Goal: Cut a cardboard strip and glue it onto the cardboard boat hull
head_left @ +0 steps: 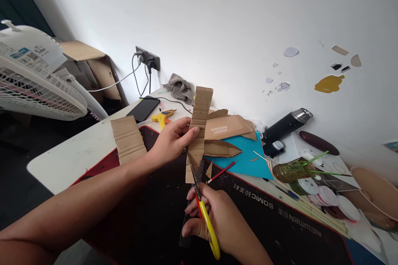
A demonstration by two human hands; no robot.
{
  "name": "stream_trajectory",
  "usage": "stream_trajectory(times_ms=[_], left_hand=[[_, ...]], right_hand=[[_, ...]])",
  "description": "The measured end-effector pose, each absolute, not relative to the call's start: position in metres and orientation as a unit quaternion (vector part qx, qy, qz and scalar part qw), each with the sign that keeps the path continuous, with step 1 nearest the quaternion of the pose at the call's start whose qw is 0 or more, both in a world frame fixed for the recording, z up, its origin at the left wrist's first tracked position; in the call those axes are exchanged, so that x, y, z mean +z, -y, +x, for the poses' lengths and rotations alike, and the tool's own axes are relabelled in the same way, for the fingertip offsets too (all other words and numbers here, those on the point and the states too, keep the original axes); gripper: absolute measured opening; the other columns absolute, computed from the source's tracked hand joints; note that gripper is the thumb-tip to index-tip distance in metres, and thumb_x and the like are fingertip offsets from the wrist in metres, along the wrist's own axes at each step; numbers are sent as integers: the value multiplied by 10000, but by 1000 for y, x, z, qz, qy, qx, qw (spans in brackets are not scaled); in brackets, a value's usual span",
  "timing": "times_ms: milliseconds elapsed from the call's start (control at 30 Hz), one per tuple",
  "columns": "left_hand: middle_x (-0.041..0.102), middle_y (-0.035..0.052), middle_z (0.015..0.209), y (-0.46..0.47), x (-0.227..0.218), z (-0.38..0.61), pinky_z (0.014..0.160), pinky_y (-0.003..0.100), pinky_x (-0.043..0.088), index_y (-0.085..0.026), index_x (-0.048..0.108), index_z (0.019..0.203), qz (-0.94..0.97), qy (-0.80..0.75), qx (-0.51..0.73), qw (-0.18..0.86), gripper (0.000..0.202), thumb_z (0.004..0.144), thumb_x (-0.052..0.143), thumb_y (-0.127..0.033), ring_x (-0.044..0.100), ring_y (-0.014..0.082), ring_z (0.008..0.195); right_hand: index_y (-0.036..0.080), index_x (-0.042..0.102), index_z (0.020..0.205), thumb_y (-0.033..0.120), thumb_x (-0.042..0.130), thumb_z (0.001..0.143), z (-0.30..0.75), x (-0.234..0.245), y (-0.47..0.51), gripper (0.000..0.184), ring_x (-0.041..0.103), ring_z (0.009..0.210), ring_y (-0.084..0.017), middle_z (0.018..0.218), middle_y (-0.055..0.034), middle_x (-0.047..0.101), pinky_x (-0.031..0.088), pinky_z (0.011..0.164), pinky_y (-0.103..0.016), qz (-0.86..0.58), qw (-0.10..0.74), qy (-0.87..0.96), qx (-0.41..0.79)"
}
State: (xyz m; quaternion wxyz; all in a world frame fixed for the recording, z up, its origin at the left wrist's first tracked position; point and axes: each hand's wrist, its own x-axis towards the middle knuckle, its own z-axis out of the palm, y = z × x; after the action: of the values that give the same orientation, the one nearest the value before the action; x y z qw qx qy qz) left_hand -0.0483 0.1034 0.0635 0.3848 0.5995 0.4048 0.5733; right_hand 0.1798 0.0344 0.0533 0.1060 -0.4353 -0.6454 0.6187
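Note:
My left hand [172,140] grips a long strip of corrugated cardboard [200,120] and holds it upright above a black desk mat [264,223]. My right hand [214,219] is closed round the yellow and red handles of a pair of scissors [202,207]. The blades point up and are parted around the lower end of the strip. A small cardboard offcut [209,169] hangs just right of the blades.
A ridged cardboard piece [128,138], a phone [143,109], a yellow glue gun [161,119] and a grey cloth [180,87] lie to the left and behind. More cardboard scraps on blue paper [248,157], a black flask [287,125], a brush jar [292,170] and lids sit right. A white fan [37,78] stands far left.

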Motion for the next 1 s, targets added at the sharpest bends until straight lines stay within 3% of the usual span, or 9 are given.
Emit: stream_trajectory(times_ms=[400,633,767,1000], left_hand=[[564,-17,714,-100,65,-48,525,227,370,-184,679,925,601,-414,574,372,408,1048,681,-573,460,131,620],[697,20,808,-102,65,-46,584,238,471,-182,689,966,590,-408,583,382,421,1019,716,-599,584,156,684],[738,26,827,-102,66,-46,604,250,508,-194,692,988,572,-409,591,395,435,991,748,-626,639,174,704],[741,29,828,-101,65,-45,632,264,530,-200,681,976,562,-406,595,407,448,973,766,-640,671,196,749]], right_hand=[[221,727,1225,618,1128,472,186,56,-38,941,807,1054,-332,1086,-102,841,622,947,-377,-408,91,635,650],[211,707,1150,831,953,662,179,50,-32,826,717,714,-207,857,-34,773,530,680,-281,-428,111,651,618],[205,713,1082,869,907,693,178,39,-31,793,618,629,-159,736,14,682,472,609,-252,-430,146,659,600],[197,713,1057,882,847,762,176,34,-31,758,566,569,-142,679,34,606,473,549,-234,-434,172,650,600]])
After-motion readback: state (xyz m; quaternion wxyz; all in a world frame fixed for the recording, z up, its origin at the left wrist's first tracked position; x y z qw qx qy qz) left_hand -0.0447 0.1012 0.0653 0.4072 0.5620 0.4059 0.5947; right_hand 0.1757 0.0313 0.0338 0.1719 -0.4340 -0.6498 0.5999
